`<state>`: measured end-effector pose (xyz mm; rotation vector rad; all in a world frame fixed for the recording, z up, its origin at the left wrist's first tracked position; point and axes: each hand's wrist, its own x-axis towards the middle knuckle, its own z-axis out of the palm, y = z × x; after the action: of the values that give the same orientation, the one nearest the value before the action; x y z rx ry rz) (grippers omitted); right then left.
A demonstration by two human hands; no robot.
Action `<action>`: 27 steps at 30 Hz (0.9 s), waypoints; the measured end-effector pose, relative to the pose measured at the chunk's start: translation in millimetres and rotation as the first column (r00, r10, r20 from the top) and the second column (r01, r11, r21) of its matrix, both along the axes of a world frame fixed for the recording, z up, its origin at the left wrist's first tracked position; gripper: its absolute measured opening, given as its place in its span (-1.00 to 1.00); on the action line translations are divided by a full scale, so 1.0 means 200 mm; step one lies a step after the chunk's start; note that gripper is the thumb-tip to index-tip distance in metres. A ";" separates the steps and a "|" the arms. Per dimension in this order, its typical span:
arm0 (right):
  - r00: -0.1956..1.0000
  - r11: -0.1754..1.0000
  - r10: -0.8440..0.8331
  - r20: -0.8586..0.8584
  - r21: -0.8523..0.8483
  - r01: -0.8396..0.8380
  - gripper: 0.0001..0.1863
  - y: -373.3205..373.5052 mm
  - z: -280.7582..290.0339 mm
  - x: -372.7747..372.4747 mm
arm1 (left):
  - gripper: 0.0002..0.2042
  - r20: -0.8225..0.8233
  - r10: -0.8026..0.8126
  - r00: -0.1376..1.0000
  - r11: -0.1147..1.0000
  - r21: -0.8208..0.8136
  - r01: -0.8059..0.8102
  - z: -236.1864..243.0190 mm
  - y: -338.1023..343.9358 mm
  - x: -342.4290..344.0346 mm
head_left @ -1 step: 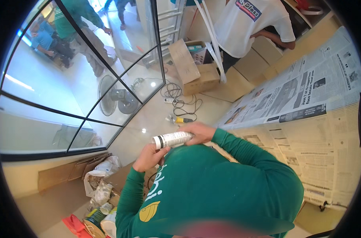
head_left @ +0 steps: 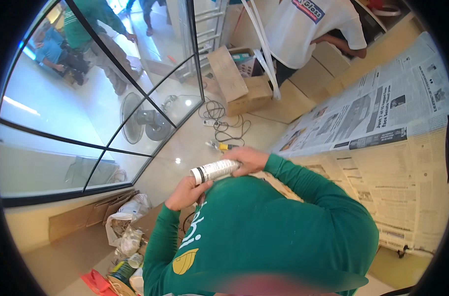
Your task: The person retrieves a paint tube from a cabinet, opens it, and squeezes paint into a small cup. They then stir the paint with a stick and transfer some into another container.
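A white sealant cartridge (head_left: 215, 171) with a black band near its left end lies sideways between my hands, in front of my chest. My left hand (head_left: 184, 191) is closed at its banded end, with the thumb along the lower side. Around the other end, the fingers of my right hand (head_left: 247, 160) are wrapped and cover that tip. Just beyond my right hand, a yellow-bodied power tool (head_left: 227, 146) rests on the floor, partly covered by the hand.
Black-framed glass panels (head_left: 106, 147) stand at the left, with a fan (head_left: 148, 118) behind. An open cardboard box (head_left: 251, 96), tangled cables (head_left: 224, 123) and a person in a white shirt (head_left: 293, 39) are ahead. Newspaper (head_left: 362, 128) covers the surface at right. Bags and cans (head_left: 120, 271) sit lower left.
The view has shifted slightly. My right hand and its end of the cartridge sit a little higher, and the hand covers more of the yellow power tool. Both hands keep their hold.
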<state>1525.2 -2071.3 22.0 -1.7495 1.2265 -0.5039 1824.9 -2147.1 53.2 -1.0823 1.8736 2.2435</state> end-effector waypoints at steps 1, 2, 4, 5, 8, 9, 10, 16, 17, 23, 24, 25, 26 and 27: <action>0.998 0.998 0.015 -0.054 -0.059 -0.019 -0.46 -0.06 0.02 -0.01 | -0.78 -0.037 -0.021 0.999 1.000 0.022 0.022 -0.02 -0.07 0.01; 0.996 0.999 0.023 -0.087 -0.032 -0.026 -0.48 -0.12 0.03 0.02 | -0.79 -0.035 -0.049 0.998 0.997 0.061 0.051 -0.04 -0.12 0.03; 0.994 1.000 0.011 -0.105 -0.013 -0.012 -0.51 -0.19 0.02 0.10 | -0.81 -0.088 0.044 0.995 0.997 0.071 -0.038 -0.07 -0.22 0.09; 0.996 1.000 -0.027 -0.088 0.002 0.027 -0.50 -0.21 0.01 0.15 | -0.81 -0.097 0.069 0.993 0.996 0.058 -0.064 -0.08 -0.27 0.11; 0.993 0.994 -0.107 -0.041 0.001 0.107 -0.49 -0.29 -0.01 0.25 | -0.80 -0.113 0.174 0.978 0.985 0.037 -0.171 -0.10 -0.38 0.14; 0.992 0.993 -0.122 -0.040 -0.003 0.122 -0.50 -0.33 -0.01 0.26 | -0.80 -0.139 0.246 0.959 0.969 0.056 -0.241 -0.10 -0.40 0.15; 0.989 0.990 -0.143 -0.041 0.003 0.143 -0.50 -0.36 -0.01 0.27 | -0.80 -0.159 0.316 0.935 0.948 0.076 -0.308 -0.09 -0.43 0.15; 0.988 0.996 -0.091 -0.124 -0.033 0.088 -0.51 -0.53 0.01 0.26 | -0.79 0.008 0.080 0.997 0.996 0.046 -0.080 -0.08 -0.58 0.20; 0.989 0.997 -0.080 -0.121 -0.034 0.076 -0.55 -0.55 0.00 0.26 | -0.78 0.013 0.027 1.000 0.997 0.070 -0.028 -0.08 -0.60 0.21; 0.990 0.975 -0.014 -0.143 -0.219 -0.018 -0.63 -0.72 -0.10 0.23 | -0.71 0.116 -0.007 0.993 0.989 0.145 -0.010 -0.07 -0.67 0.22; 0.990 0.973 -0.009 -0.139 -0.231 -0.024 -0.62 -0.74 -0.12 0.24 | -0.77 0.131 0.031 0.991 0.993 0.107 -0.046 -0.05 -0.66 0.21; 0.991 0.970 -0.004 -0.134 -0.242 -0.029 -0.61 -0.76 -0.14 0.24 | -0.83 0.188 0.093 0.978 0.994 0.045 -0.103 -0.03 -0.64 0.20; 0.989 0.976 0.014 -0.144 -0.213 -0.045 -0.61 -0.78 -0.15 0.23 | -0.84 0.236 0.168 0.957 0.979 0.071 -0.189 -0.01 -0.63 0.19; 0.988 0.981 0.034 -0.151 -0.185 -0.062 -0.60 -0.79 -0.17 0.22 | -0.85 0.250 0.237 0.939 0.961 0.085 -0.265 0.01 -0.60 0.17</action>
<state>1569.3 -2230.2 -11.7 -2.0031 1.2696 -0.4828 1858.2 -2267.5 56.2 -1.5686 1.5670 2.1903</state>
